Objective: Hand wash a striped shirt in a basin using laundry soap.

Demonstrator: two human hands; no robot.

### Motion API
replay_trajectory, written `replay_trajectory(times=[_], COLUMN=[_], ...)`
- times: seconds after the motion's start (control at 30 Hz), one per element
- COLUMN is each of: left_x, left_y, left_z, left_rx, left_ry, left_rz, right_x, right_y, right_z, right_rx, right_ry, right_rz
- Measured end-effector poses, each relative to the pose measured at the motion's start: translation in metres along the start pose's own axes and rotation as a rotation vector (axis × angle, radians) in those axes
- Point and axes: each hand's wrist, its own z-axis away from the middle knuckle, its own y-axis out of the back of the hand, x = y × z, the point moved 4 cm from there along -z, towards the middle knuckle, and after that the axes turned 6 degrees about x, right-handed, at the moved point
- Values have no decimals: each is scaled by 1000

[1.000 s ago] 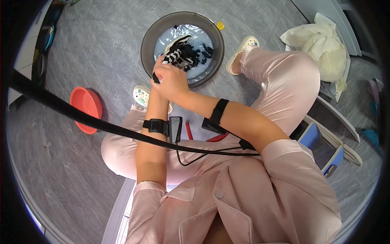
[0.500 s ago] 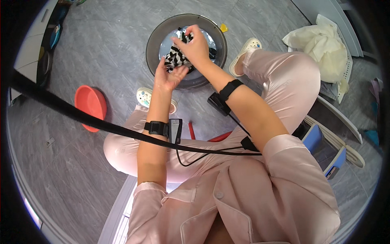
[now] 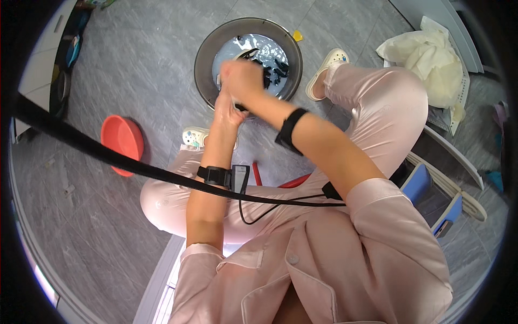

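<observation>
A black-and-white striped cloth [image 3: 247,54] is bunched between my hands, over the near left part of a grey basin [image 3: 203,65]. Motion smears my right hand [image 3: 245,79], which is closed like a fist on the cloth and pressed against the left. My left hand [image 3: 227,103] grips the cloth from below, its fingers partly hidden by the right. Bluish, sudsy water fills the basin, and dark cloth [image 3: 279,71] lies in it on the right side.
A red basin [image 3: 122,141] stands on the grey tiled floor at left. A small yellow object [image 3: 298,36] lies beside the grey basin. Whitish fabric [image 3: 426,59] is heaped at far right. A black strap [image 3: 135,168] crosses the view, and a blue-edged container [image 3: 426,189] stands by my right side.
My hands have come together and toward me, with the right now closed over the left. The striped cloth, spread between them before, is bunched. More dark cloth shows in the water.
</observation>
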Motion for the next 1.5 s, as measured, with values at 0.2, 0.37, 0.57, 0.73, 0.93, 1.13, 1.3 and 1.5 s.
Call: replay_trajectory(times=[0.2, 0.37, 0.57, 0.73, 0.93, 1.13, 1.3, 1.5], left_x=[-14, 9, -43, 73, 20, -15, -2, -39], left_y=[-33, -37, -41, 23, -18, -57, -56, -41], left_z=[35, 40, 24, 30, 26, 45, 50, 46], left_rx=[452, -40, 703, -293, -104, 543, 515, 527], left_ry=[-99, -477, -94, 29, -44, -223, -575, -447], left_rz=[-596, -1066, -900, -430, -658, -771, -1136, -848], right_x=[-5, -37, 53, -66, -18, 57, 34, 75], right_y=[-3, 5, 5, -11, -1, 2, -7, -12], right_z=[13, 47, -5, 39, 41, 17, 40, 29], right_rx=[-24, -88, 60, -71, -70, -247, -605, -430], right_ry=[-208, -77, -374, -227, -225, -658, -1313, -1099], right_rz=[-73, -176, 55, -192, -156, 70, -961, -1075])
